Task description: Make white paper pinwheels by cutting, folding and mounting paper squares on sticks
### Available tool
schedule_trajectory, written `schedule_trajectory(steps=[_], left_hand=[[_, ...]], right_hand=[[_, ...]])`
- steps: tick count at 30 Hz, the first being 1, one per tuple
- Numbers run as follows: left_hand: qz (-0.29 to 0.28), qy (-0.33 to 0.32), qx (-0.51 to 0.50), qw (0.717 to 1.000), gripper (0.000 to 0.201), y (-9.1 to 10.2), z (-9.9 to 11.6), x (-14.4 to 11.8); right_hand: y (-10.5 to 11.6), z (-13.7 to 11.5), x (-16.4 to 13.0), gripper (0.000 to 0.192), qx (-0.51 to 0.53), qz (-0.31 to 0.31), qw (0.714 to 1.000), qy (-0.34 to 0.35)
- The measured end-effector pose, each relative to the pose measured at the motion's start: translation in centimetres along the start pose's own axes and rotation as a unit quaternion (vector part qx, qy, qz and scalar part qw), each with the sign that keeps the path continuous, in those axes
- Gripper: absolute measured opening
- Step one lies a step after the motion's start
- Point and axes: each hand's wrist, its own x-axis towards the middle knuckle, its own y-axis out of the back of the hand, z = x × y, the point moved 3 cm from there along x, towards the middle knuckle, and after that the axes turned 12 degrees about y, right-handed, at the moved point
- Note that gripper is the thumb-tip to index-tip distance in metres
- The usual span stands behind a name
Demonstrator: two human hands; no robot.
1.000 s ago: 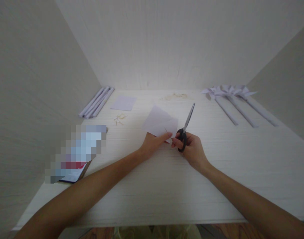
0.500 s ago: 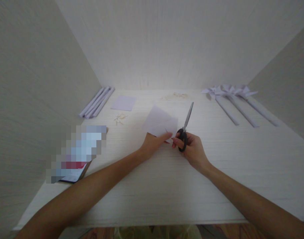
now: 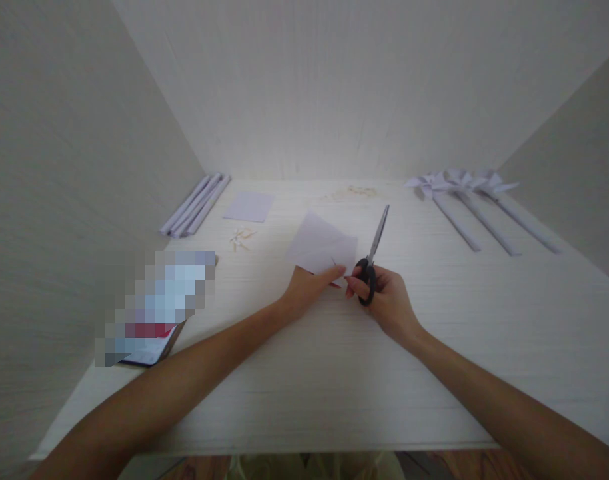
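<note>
A white sheet of paper (image 3: 319, 237) is pinched along its near edge by my left hand (image 3: 309, 287), the thumb lying on top. A short dark slit or line shows in the paper beside the thumb. My right hand (image 3: 387, 297) is closed around the black handles of a pair of scissors (image 3: 378, 237). Their blades look closed and point up and away, to the right of the paper and apart from it. The right fingertips are close to the paper's near right corner; whether they touch it I cannot tell.
Several rolled paper tubes (image 3: 197, 207) lie at the back left, near a square paper (image 3: 248, 206) and small sticks (image 3: 242, 238). A phone (image 3: 154, 347), partly blurred, rests by my left forearm. Paper pinwheels (image 3: 464, 190) on tubes lie at the back right. Walls enclose three sides.
</note>
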Motion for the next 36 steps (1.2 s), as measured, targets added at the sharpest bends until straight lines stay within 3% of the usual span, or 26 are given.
schedule_trajectory(steps=[36], left_hand=[[-0.001, 0.000, 0.048, 0.999, 0.006, -0.28, -0.27, -0.31]], right_hand=[[-0.02, 0.02, 0.03, 0.025, 0.012, 0.002, 1.000, -0.009]])
